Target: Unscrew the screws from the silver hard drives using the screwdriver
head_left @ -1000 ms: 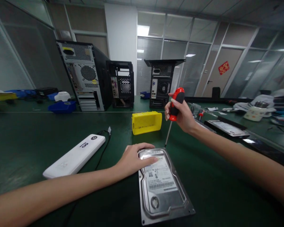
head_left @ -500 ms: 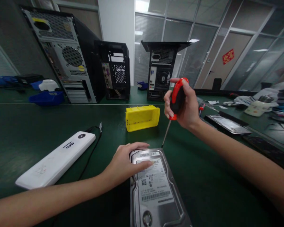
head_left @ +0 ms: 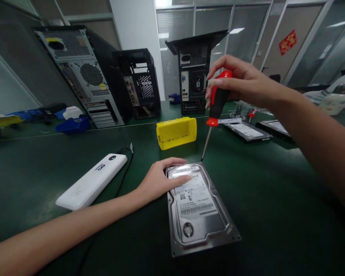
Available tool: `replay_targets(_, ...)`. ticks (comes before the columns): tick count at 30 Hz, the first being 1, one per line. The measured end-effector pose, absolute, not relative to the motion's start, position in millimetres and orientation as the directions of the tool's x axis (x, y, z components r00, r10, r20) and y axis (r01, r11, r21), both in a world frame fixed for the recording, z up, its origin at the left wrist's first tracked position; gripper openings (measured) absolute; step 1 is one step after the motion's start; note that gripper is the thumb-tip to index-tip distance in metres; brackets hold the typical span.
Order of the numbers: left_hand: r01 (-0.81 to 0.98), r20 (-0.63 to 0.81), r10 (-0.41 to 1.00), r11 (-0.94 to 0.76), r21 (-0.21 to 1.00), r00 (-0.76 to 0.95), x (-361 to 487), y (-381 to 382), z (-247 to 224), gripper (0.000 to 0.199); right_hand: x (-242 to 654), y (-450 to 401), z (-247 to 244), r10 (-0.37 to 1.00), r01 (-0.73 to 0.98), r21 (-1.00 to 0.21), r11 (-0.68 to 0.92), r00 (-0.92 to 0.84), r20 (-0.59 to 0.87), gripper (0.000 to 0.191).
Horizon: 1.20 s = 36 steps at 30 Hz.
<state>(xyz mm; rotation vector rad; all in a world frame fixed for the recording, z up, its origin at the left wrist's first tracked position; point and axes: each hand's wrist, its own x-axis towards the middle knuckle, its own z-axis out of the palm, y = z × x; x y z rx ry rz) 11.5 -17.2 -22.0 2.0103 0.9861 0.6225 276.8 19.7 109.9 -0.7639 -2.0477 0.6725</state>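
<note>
Head view. A yellow bin [head_left: 172,132] stands beyond the drive [head_left: 201,226], open side facing it; specks [head_left: 177,138] on its lower inner wall, too small to identify. A blue tray [head_left: 73,125] lies far left beyond the drive; whether the white item [head_left: 73,112] is in or behind it cannot be told. The drive lies flat, right of the left hand [head_left: 160,177], which clasps its far left corner, thumb on top, fingers along the far edge. Right hand [head_left: 231,80], above and beyond the drive, pinches the screwdriver [head_left: 219,101]; tip at the drive's far right corner.
</note>
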Motion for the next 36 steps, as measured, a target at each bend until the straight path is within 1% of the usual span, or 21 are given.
replay_targets(3,0.44,0.084,0.813,-0.396,0.806,0.577,12,-19,-19,0.045,282,4,122,0.693,0.43,-0.55,0.716,-0.537,0.482,0.019)
replay_targets(5,0.451,0.076,0.813,-0.396,0.8,0.578,12,-20,-17,0.046,284,-8,129,0.689,0.488,-0.49,0.722,-0.569,0.449,0.019)
replay_targets(7,0.45,0.085,0.808,-0.408,0.794,0.583,12,-22,-16,0.047,287,-17,134,0.687,0.495,-0.483,0.722,-0.597,0.415,0.019)
replay_targets(9,0.445,0.095,0.801,-0.422,0.79,0.592,11,-23,-16,0.048,289,-23,137,0.682,0.475,-0.508,0.718,-0.623,0.383,0.019)
replay_targets(11,0.447,0.091,0.798,-0.424,0.788,0.595,11,-24,-15,0.047,289,-25,138,0.686,0.463,-0.535,0.707,-0.634,0.358,0.026)
replay_targets(13,0.451,0.087,0.799,-0.421,0.787,0.595,10,-25,-14,0.047,287,-25,136,0.706,0.47,-0.551,0.689,-0.608,0.364,0.032)
replay_targets(15,0.449,0.085,0.8,-0.417,0.79,0.594,10,-26,-13,0.047,283,-24,134,0.716,0.494,-0.53,0.689,-0.576,0.394,0.035)
replay_targets(17,0.443,0.082,0.798,-0.413,0.796,0.597,10,-25,-13,0.047,280,-23,132,0.701,0.548,-0.437,0.713,-0.558,0.443,0.032)
replay_targets(20,0.436,0.09,0.797,-0.416,0.798,0.597,10,-24,-16,0.047,278,-25,133,0.664,0.655,-0.231,0.719,-0.55,0.506,0.022)
replay_targets(21,0.431,0.101,0.797,-0.423,0.797,0.595,10,-23,-17,0.047,278,-27,134,0.661,0.685,-0.181,0.706,-0.545,0.515,0.019)
replay_targets(23,0.427,0.112,0.795,-0.432,0.795,0.596,10,-22,-20,0.048,280,-30,136,0.669,0.716,-0.138,0.685,-0.542,0.509,0.016)
replay_targets(28,0.436,0.095,0.8,-0.418,0.797,0.593,9,-23,-19,0.048,283,-36,138,0.684,0.692,-0.175,0.7,-0.579,0.445,0.021)
replay_targets(30,0.445,0.085,0.801,-0.413,0.795,0.592,9,-24,-16,0.047,283,-36,136,0.688,0.659,-0.248,0.71,-0.573,0.446,0.025)
replay_targets(34,0.449,0.07,0.8,-0.404,0.797,0.595,11,-27,-11,0.046,279,-35,132,0.72,0.549,-0.466,0.694,-0.545,0.429,0.03)
replay_targets(36,0.441,0.075,0.8,-0.404,0.801,0.595,11,-27,-10,0.045,278,-33,130,0.728,0.509,-0.526,0.681,-0.544,0.417,0.034)
